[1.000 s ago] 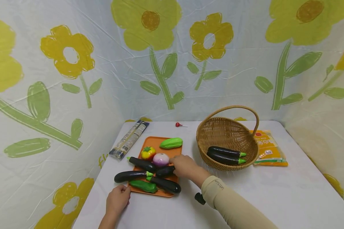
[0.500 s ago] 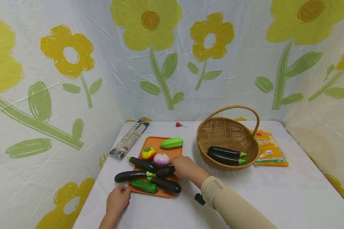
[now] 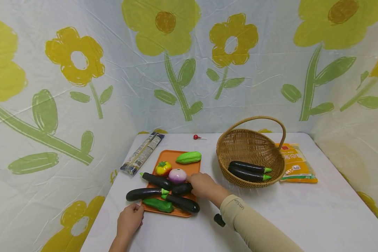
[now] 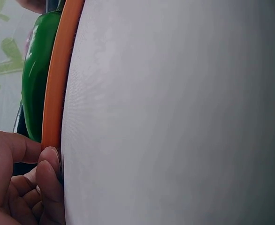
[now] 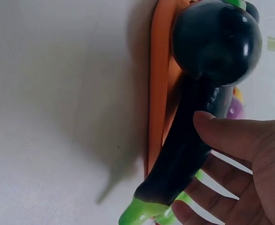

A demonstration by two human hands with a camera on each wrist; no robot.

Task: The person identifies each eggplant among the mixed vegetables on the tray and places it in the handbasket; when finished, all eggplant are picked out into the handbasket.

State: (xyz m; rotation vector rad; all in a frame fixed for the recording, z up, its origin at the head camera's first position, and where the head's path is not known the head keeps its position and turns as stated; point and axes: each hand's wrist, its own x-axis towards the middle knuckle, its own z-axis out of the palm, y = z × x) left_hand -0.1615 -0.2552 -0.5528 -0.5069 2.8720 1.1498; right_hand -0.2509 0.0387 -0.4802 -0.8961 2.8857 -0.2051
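My right hand (image 3: 204, 185) holds a dark eggplant (image 5: 189, 140) at the right side of an orange tray (image 3: 168, 155), thumb on one side and fingers on the other. Its green stem end reaches past the tray rim in the right wrist view. More eggplants (image 3: 180, 203) lie across the tray, one end of the leftmost sticking out over the edge. My left hand (image 3: 129, 218) pinches the near left corner of the tray, close to a green pepper (image 4: 39, 70). Also on the tray are a purple onion (image 3: 177, 176), a yellow-and-red tomato (image 3: 163, 168) and a light green ridged cucumber (image 3: 188, 157).
Right of the tray stands a wicker basket (image 3: 242, 143) with a tall handle and two eggplants (image 3: 249, 171) inside. An orange food bag (image 3: 296, 168) lies behind it. A long clear packet (image 3: 141, 154) is at the left, a red lollipop (image 3: 195, 137) at the back.
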